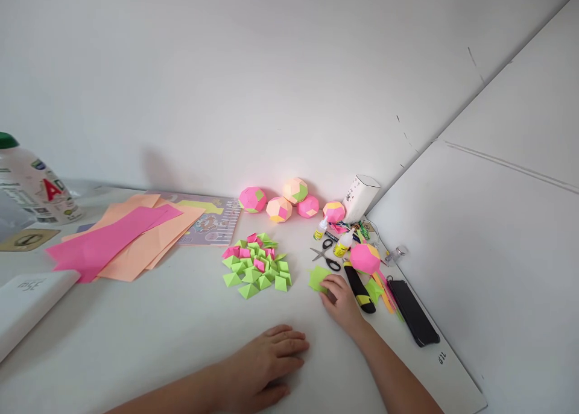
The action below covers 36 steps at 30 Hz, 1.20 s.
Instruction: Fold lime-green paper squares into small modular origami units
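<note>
My left hand [278, 360] rests flat on the white table with its fingers stretched out and nothing held. Farther right, my right hand [340, 299] has its thumb and fingers closed at the edge of some small green paper squares [318, 278]. How many sheets the fingers grip is hidden. A pile of folded green and pink paper pieces [257, 268] lies left of the squares. Scissors [326, 254] with black handles lie just beyond my right hand, and a black-and-yellow box cutter [359, 287] is close beside it.
Several paper balls [279, 209] stand along the wall. Two glue bottles [343, 243], a pink ball [365, 258] and a black phone [414, 311] are at the right. Left are pink and orange sheets [113, 236], a notebook [210, 224], a white bottle [34, 185] and a white box [34, 305].
</note>
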Tool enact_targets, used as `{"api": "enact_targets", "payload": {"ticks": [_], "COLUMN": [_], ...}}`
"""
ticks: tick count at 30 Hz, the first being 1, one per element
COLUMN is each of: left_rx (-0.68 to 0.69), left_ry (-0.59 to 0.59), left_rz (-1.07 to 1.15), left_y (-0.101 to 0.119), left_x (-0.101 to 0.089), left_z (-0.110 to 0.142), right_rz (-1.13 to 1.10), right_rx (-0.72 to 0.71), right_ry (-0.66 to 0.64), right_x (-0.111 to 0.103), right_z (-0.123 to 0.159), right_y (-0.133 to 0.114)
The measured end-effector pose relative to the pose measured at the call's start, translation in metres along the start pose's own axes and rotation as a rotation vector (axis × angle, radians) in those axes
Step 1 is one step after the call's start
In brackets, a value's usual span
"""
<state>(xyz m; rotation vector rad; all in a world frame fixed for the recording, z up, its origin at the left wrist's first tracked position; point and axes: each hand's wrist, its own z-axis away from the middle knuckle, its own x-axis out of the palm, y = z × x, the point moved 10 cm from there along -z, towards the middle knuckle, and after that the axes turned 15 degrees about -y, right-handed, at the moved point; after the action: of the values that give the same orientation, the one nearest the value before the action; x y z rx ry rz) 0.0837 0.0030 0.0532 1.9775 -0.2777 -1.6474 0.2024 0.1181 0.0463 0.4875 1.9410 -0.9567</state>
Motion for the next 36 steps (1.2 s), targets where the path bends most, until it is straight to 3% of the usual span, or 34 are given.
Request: {"api": "enact_targets", "payload": {"ticks": [36], "left_rx": [-0.008], "left_ry": [-0.034], "left_rz": [0.0], "left_y": [0.0015], "left_x": [0.0002], "left_z": [-0.0018], "right_rz": [-0.009], "right_rx": [0.027], "right_ry": [-0.011], "right_x": [-0.0013], "right_z": [-0.0002], "right_y": [-0.0002]}}
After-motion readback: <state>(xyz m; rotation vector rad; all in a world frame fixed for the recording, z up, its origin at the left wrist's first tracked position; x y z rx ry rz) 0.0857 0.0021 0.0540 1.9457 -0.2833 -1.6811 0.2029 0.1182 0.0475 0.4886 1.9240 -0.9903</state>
